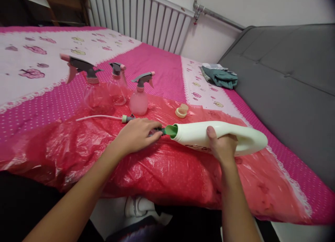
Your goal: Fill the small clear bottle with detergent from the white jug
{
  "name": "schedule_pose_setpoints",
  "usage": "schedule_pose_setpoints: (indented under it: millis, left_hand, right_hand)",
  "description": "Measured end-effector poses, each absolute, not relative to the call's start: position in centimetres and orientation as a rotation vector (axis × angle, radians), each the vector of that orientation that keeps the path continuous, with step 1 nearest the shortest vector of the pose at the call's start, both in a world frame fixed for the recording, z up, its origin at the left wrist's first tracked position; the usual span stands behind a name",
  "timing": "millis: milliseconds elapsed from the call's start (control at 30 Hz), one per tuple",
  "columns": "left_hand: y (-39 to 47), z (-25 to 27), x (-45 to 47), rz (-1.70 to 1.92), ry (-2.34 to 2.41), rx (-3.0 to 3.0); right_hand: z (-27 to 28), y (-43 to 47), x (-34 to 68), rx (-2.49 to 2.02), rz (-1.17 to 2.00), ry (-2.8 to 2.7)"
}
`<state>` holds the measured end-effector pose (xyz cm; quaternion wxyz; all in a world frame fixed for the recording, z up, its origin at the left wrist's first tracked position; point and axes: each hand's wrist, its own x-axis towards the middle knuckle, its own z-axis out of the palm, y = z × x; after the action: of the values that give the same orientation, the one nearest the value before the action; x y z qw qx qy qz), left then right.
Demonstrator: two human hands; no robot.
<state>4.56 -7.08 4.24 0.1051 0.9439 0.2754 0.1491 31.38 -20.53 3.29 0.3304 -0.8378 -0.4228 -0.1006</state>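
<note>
Nearest my head camera: two forearms (239,200), bare, reaching forward from the lower edge over dark clothing (193,222). Right grip (223,144): I have it closed on the handle of one large pale jug (243,149), thumb on the jug's upper side; jug lying over almost sideways above the red plastic sheet (167,175), mouth pointing left, with a green spout (171,130) inside the opening. Left grip (140,134): I read it as closed, fingers and thumb around a small dark item (155,131) at the jug's mouth; item mostly covered, its kind and any contact with the spout I cannot tell. Just beyond the left grip: one loose sprayer head (128,118), green collar, pale tube (99,116) trailing left. Farther back, three upright spray bottles with grey and pink triggers: a left bottle (96,97), a middle bottle (117,92) behind, and a right bottle (138,102), cloudy pink. Near the jug's far side: one cream cap (181,111). Underneath all: a pink and white bedspread (162,66), fruit-printed. Beyond: folded clothes (222,77), grey headboard (285,57), white radiator (146,20), metal pipe (220,17).
</note>
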Motion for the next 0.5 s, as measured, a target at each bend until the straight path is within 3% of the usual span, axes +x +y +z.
schedule_pose_setpoints:
  millis: [500]
  left_hand:
    - [-7.5, 3.9, 4.8, 0.491, 0.827, 2.768]
  right_hand:
    - [4.9, -22.1, 31.9, -2.240, 0.022, -1.231]
